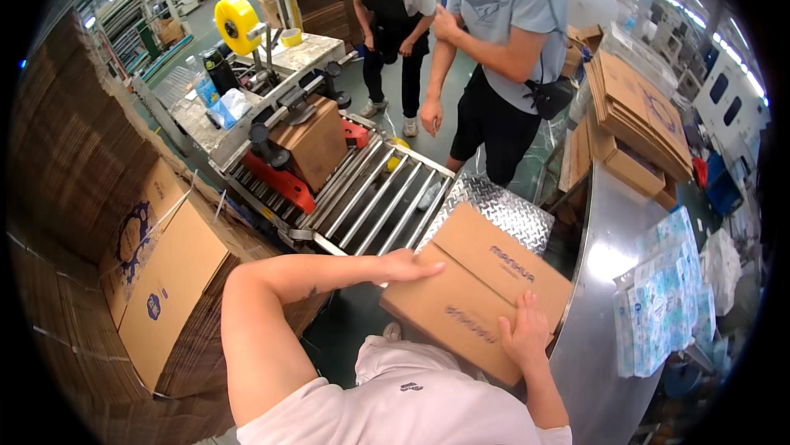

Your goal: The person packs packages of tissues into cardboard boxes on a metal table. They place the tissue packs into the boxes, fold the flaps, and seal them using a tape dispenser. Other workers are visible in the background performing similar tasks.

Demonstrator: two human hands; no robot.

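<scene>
A brown cardboard box [476, 297] is right in front of me, with its top flaps folded down and meeting along a seam. My left hand [405, 266] is at the box's left corner, its thumb over the top and its other fingers mostly hidden at the edge. Flat on the top near the right side lies my right hand [525, 331], fingers stretched out and pointing away from me. The box's underside is hidden, and I cannot tell what bears its weight.
Ahead left is a roller conveyor [387, 198], with another carton [317, 144] in a taping machine carrying a yellow tape roll [236, 24]. Flat cardboard stacks [177, 280] stand left. A metal table [597, 280] at right holds blue-and-white packs [662, 305]. Two people stand ahead.
</scene>
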